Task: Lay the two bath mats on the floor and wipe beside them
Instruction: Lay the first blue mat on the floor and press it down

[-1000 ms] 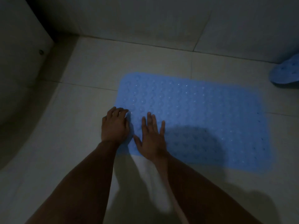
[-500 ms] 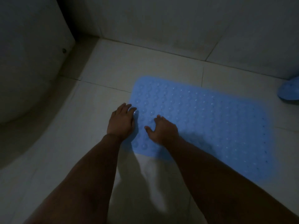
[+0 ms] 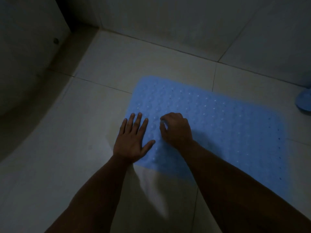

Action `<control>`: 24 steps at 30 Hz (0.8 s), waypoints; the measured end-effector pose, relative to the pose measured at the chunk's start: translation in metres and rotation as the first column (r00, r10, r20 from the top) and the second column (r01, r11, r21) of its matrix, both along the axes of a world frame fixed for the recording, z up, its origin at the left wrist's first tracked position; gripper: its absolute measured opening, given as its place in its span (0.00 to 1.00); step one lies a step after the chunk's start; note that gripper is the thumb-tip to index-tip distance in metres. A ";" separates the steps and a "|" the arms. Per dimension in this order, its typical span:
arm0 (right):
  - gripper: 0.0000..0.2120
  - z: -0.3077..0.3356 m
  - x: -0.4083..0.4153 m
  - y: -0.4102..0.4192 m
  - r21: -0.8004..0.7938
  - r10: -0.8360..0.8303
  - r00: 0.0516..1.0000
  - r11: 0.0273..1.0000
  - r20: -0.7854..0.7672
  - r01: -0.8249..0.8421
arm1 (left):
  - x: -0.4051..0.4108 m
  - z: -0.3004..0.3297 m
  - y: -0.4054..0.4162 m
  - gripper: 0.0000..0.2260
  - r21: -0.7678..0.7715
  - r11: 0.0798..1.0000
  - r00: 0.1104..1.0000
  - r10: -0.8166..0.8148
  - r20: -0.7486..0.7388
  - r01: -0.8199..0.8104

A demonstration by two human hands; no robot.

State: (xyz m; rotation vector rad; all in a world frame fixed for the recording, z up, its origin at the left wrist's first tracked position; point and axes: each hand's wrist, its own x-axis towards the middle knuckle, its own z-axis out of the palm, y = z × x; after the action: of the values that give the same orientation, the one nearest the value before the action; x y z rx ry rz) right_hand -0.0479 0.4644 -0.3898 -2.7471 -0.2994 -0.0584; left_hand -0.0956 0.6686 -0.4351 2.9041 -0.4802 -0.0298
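Observation:
A blue bath mat (image 3: 218, 125) with rows of small bumps lies flat on the pale tiled floor (image 3: 117, 68). My left hand (image 3: 133, 140) rests palm down with spread fingers on the mat's left edge, half on the tile. My right hand (image 3: 176, 130) sits on the mat just to the right, fingers curled under with the knuckles up; nothing shows in it. At the right frame edge a corner of a second blue mat (image 3: 304, 101) peeks in, mostly cut off.
A tiled wall (image 3: 185, 22) rises behind the mat. To the left curves a large dark rounded fixture (image 3: 25, 64). The room is dim. Bare floor lies left of and in front of the mat.
My left hand has gone from curled fingers to flat and spread at the mat's edge. My right hand has gone from flat to curled, staying on the mat. The view has shifted left.

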 end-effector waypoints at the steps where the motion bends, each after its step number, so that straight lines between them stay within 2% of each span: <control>1: 0.12 -0.006 -0.002 -0.003 -0.016 0.010 0.999 1.000 0.040 -0.010 | -0.001 0.001 0.000 0.41 0.007 1.000 1.000 0.003 -0.007 -0.003; 4: 0.12 -0.004 -0.006 -0.010 -0.037 -0.021 1.000 0.999 0.014 0.021 | 0.003 0.003 0.000 0.49 0.014 1.000 0.995 0.017 -0.103 -0.016; 6: 0.15 0.008 -0.008 -0.014 -0.065 -0.061 0.996 0.996 -0.059 0.058 | 0.018 0.014 -0.002 0.52 0.026 0.999 0.943 0.027 -0.331 -0.019; 8: 0.19 0.045 -0.015 -0.014 -0.116 -0.118 0.956 0.989 -0.269 0.090 | 0.039 0.049 -0.001 0.53 0.094 0.996 0.817 0.049 -0.575 0.006; 9: 0.21 0.064 -0.020 -0.015 -0.151 -0.157 0.909 0.983 -0.386 0.106 | 0.048 0.070 -0.001 0.51 0.120 0.993 0.785 0.063 -0.616 0.015; 12: 0.23 0.140 -0.024 -0.023 -0.258 -0.262 0.685 0.960 -0.680 0.111 | 0.057 0.149 -0.009 0.33 0.153 0.988 0.843 0.079 -0.532 0.004; 14: 0.25 0.185 -0.030 -0.029 -0.258 -0.271 0.621 0.960 -0.735 0.113 | 0.046 0.206 -0.022 0.26 0.109 0.994 0.853 0.051 -0.519 0.007; 18: 0.25 0.304 -0.052 -0.030 -0.205 -0.269 0.567 0.963 -0.778 0.176 | 0.011 0.345 -0.037 0.23 0.076 0.992 0.834 -0.046 -0.549 0.104; 24: 0.24 0.521 -0.078 -0.015 -0.124 -0.235 0.577 0.966 -0.782 0.225 | -0.018 0.562 -0.024 0.21 0.044 0.996 0.828 -0.042 -0.559 0.080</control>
State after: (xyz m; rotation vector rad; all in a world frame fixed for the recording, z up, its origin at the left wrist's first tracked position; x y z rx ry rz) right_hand -0.1256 0.4493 0.1310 -2.4829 0.3192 1.0837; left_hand -0.1139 0.6444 0.1267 2.7437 -0.4625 -0.8949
